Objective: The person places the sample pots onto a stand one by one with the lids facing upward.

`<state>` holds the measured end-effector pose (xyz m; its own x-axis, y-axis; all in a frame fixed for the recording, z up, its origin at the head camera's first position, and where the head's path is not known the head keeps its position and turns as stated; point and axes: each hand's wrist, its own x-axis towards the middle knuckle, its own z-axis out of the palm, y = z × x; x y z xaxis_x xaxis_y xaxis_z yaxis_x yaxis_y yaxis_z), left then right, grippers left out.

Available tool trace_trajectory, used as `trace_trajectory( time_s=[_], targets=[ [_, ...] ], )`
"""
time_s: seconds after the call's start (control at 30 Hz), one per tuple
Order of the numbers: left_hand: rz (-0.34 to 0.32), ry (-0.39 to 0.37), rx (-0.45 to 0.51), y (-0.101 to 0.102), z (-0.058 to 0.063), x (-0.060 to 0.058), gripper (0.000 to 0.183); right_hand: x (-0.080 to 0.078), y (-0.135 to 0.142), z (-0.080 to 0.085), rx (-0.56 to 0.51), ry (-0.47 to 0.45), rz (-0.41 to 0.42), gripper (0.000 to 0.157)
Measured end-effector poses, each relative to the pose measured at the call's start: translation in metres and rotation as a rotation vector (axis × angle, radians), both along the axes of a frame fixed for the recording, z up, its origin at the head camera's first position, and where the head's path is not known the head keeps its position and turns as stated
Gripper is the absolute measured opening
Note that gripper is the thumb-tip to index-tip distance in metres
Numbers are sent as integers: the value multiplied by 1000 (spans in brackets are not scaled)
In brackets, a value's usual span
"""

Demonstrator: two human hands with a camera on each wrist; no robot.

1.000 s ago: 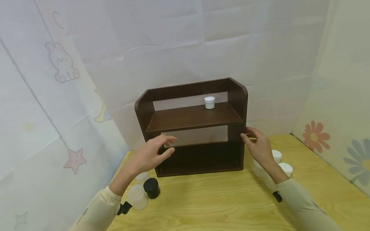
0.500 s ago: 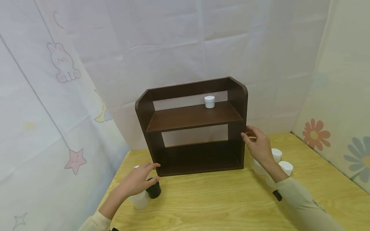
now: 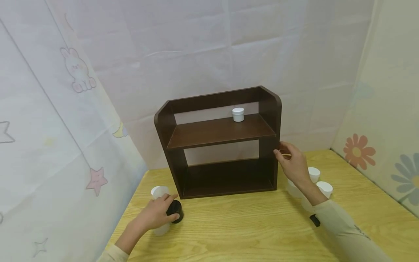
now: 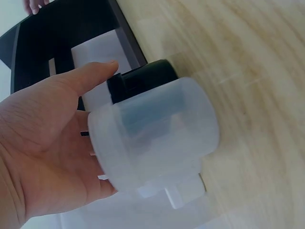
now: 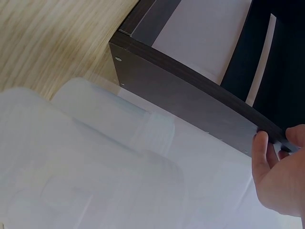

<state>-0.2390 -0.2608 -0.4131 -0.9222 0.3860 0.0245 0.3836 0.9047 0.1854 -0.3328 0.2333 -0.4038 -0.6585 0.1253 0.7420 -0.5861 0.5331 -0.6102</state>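
Note:
A dark brown two-tier shelf (image 3: 220, 133) stands upright on the table. My right hand (image 3: 292, 163) holds its right side panel (image 5: 186, 95), thumb at the front edge and fingertips against the outer face. At the left, my left hand (image 3: 155, 213) reaches over a black jar (image 3: 176, 211), thumb and index finger spread on either side of its top. A large translucent jar (image 4: 157, 133) stands close beside the black one, partly hidden under the hand in the head view. Behind them is a smaller translucent jar with a white lid (image 3: 159, 191).
One small white jar (image 3: 238, 114) stands on the upper tier, right of middle. Right of the shelf are several white-lidded translucent jars (image 3: 324, 189), partly behind the right forearm. The wooden table (image 3: 229, 229) meets printed cloth walls (image 3: 203, 47) at the back and sides.
My left hand has moved down and left from in front of the shelf to the black jar. The right hand stays on the side panel. The head view has shifted slightly.

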Motion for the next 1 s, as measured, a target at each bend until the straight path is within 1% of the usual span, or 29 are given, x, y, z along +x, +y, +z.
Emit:
trace_trajectory(
  time_s=[0.07,0.3,0.47,0.73,0.9,1.0],
  targets=[
    [-7,-6,-1,0,-3,0,70,0,1,0,0,6,3,37],
    [-17,-59,59,-2,-10,-2,61,-1,1,-1,3,2,7,35],
    [-31,-55,80,-2,-10,-3,61,1,1,0,3,2,11,35],
    [-44,-24,120,2,-2,-4,62,2,2,4,0,2,11,36],
    [-62,-12,134,8,8,-3,62,2,3,2,-2,7,17,35],
    [-70,14,110,14,17,-2,61,1,2,0,-5,1,21,36]
  ],
)
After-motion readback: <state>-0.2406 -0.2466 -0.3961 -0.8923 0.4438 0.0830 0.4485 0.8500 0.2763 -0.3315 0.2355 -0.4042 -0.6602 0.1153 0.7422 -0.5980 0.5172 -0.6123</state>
